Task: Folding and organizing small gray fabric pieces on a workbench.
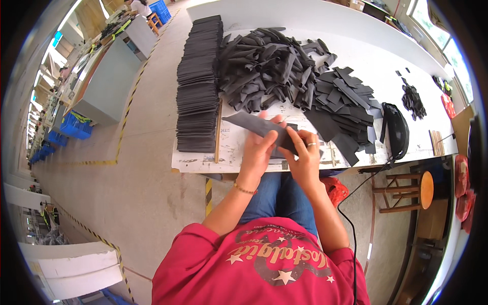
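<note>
A dark grey, flat fabric-like strip is held slantwise between my two hands above the front of the white table. My left hand grips it from below, thumb on top and fingertips showing behind its far edge. At its right end, my right hand pinches it between thumb and fingers. Another dark piece seems to lie beneath, mostly hidden by the hands. Just beyond is a heap of curled black pieces. Flat black pieces are spread to its right, close to my right hand.
A long, neat stack of black pieces lines the table's left side, with a wooden strip beside it. Rightward are a black pouch, a cable, and small black bits. A round stool stands at the right.
</note>
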The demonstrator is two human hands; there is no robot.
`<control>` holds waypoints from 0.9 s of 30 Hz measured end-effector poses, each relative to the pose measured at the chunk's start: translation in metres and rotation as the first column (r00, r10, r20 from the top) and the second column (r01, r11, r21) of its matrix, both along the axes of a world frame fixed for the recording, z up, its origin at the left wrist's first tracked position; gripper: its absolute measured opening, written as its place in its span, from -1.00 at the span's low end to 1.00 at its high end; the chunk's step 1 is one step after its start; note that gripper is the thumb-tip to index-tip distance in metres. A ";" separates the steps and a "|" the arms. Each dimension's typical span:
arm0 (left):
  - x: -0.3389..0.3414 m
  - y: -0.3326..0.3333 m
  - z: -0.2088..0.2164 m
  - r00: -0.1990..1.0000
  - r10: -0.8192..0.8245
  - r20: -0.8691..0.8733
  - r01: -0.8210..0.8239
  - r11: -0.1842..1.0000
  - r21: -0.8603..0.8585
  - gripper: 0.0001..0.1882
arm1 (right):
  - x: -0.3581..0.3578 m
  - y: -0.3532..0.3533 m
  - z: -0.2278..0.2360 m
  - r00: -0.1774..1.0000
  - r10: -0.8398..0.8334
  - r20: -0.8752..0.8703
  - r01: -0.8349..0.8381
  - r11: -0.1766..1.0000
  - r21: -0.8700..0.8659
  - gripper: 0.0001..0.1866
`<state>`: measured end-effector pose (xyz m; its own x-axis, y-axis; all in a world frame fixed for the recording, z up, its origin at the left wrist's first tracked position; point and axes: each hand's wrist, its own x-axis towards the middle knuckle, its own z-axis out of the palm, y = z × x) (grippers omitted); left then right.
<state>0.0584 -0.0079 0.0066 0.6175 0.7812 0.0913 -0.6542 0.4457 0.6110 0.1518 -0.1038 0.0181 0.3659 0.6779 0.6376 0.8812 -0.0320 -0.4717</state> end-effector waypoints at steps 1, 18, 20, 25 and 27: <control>0.003 0.008 -0.012 0.997 -0.058 -0.044 0.061 0.995 0.076 -0.62 | -0.007 0.003 0.001 0.989 0.097 -0.114 -0.092 0.995 0.049 -0.35; 0.011 -0.001 -0.027 0.992 -0.125 0.024 0.127 0.981 -0.147 -0.65 | 0.002 0.002 0.001 0.956 0.285 -0.075 -0.289 0.955 -0.062 -0.73; 0.010 -0.006 -0.031 0.993 -0.119 0.019 0.120 0.979 -0.163 -0.66 | 0.005 -0.003 -0.005 0.960 0.270 -0.075 -0.276 0.956 -0.097 -0.73; 0.007 0.005 -0.025 0.997 -0.061 0.044 0.069 0.971 -0.227 -0.66 | 0.015 -0.012 -0.006 0.933 0.268 -0.241 -0.315 0.931 -0.186 -0.78; 0.002 0.012 -0.008 0.999 0.025 0.028 -0.017 0.970 -0.243 -0.65 | 0.021 -0.013 -0.007 0.940 0.296 -0.173 -0.317 0.942 -0.113 -0.83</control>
